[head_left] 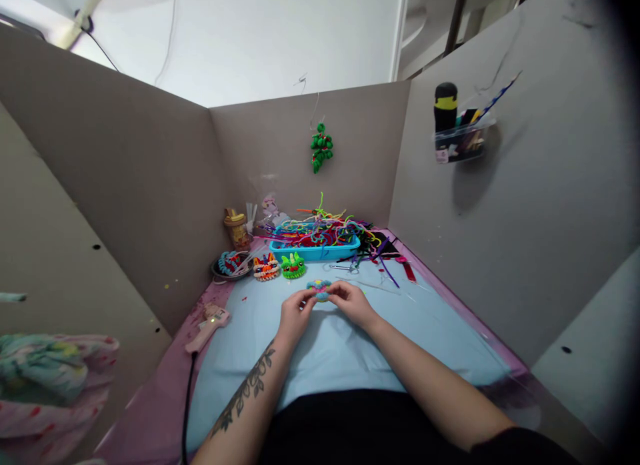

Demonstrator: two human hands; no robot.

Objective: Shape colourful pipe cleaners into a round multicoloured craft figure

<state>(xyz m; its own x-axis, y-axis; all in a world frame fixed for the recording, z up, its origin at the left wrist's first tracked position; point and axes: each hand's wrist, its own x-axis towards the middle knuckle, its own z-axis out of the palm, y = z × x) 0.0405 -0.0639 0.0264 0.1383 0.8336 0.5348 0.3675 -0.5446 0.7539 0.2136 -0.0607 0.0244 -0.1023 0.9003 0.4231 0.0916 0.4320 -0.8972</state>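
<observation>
A small blue, pink and yellow pipe-cleaner figure (pixel 320 288) is held up between both hands, just above the light blue cloth (pixel 350 358). My left hand (pixel 299 309) pinches its left side with thumb and fingers. Its right side is gripped by my right hand (pixel 351 300), fingers curled in. Fingertips cover part of the figure. Behind it stand a green pipe-cleaner figure (pixel 293 266) and an orange and white one (pixel 266 267). A pair of scissors (pixel 345 269) lies beyond my hands.
A blue tray (pixel 315 253) heaped with pipe cleaners stands at the back. At left are a dark bowl (pixel 231 266) and a pink glue gun (pixel 209 328) with a black cord. Grey panels enclose three sides; a clear bin (pixel 460 141) hangs on the right one.
</observation>
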